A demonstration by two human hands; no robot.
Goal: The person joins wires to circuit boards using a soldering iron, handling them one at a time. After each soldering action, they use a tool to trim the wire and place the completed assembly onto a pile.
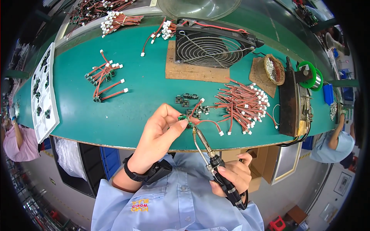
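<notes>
Near the front edge of the green table, my left hand (165,125) pinches a small green circuit board (183,117) between thumb and fingertips. My right hand (234,174) is wrapped around the black handle of a soldering iron (208,149), which has a thin metal tube along its side. Its tip points up at the board's edge; whether it touches cannot be made out. Red-and-black wire leads with white connectors (210,121) lie around the board. Just beyond are several small dark circuit boards (185,101). To their right spreads a pile of wire leads (243,106).
A black fan (210,48) stands on brown board at the back. At right are a bowl (274,69), a soldering station (290,102) and a green solder spool (310,76). Wired boards (101,82) lie left, beside a white tray (43,107). Other people work at both sides.
</notes>
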